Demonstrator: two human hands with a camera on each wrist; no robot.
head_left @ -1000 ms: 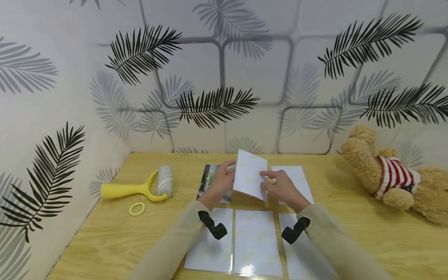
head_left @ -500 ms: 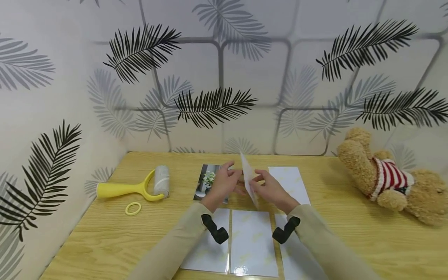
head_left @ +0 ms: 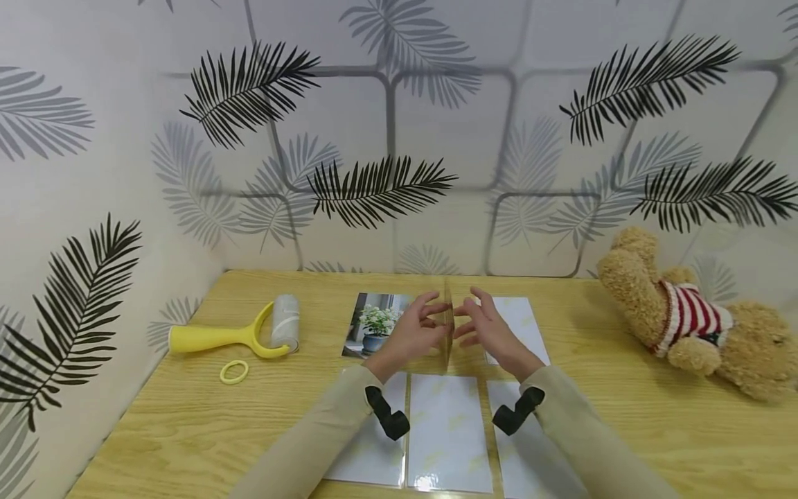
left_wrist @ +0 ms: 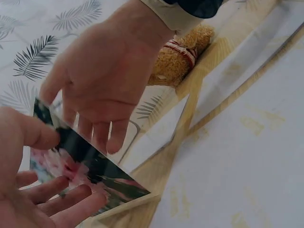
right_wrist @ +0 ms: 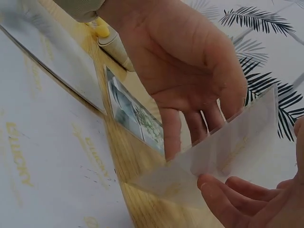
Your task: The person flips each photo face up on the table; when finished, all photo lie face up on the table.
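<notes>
A photo print stands on edge between my hands, almost edge-on in the head view. Pink flowers and dark green leaves cover the face of the photo print (left_wrist: 69, 161) towards my left hand (head_left: 414, 336). Its pale back (right_wrist: 256, 137) is turned to my right hand (head_left: 492, 329). My left thumb and loosely spread fingers lie against or close before the picture side. On the other side, the right fingers are spread near the back; whether they touch is unclear. Left of the hands lies a photo of white flowers in a blue pot (head_left: 377, 322).
White-backed sheets lie in a front row: left (head_left: 374, 433), middle (head_left: 449, 433) and right (head_left: 530, 443). Another white sheet (head_left: 520, 326) lies behind. A yellow-handled roller (head_left: 212, 338) and yellow ring (head_left: 234, 372) sit left, a teddy bear (head_left: 695, 319) right, against the patterned wall (head_left: 436, 125).
The held photo print has turned from showing its white back to standing edge-on. My right index finger no longer points at it; the fingers of both hands have loosened and spread.
</notes>
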